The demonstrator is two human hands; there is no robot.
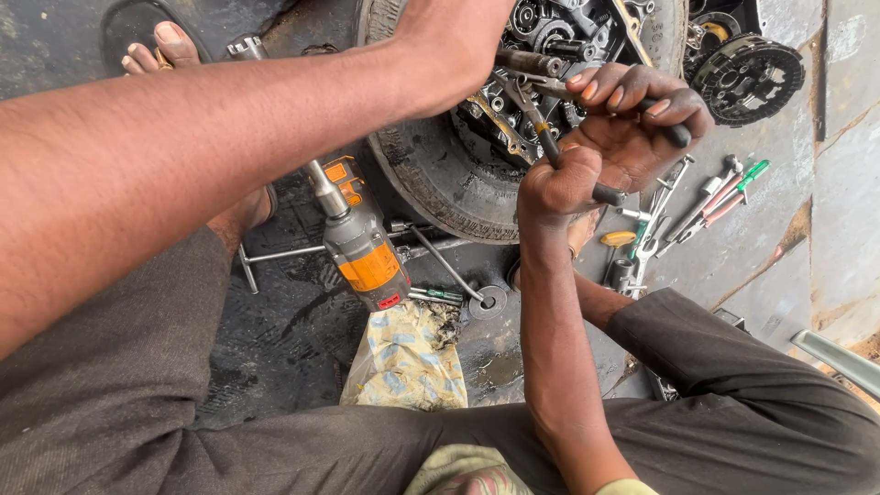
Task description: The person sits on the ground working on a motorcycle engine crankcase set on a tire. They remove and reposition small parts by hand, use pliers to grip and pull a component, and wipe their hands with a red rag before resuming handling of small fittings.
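We see a dark, oil-stained concrete floor (275, 348), wet-looking near the middle. To the right it turns into paler grey slabs (779, 247) with cracked joints and patches of reddish dirt. Daylight falls evenly, with no hard shadows. No walls or furniture show.

The left hand (458, 37) is cut off by the top edge, its fingers out of sight. The right hand (573, 179) and another person's hand (637, 115) cover the pliers' (541, 128) handles. The engine (550, 55) runs past the top edge.
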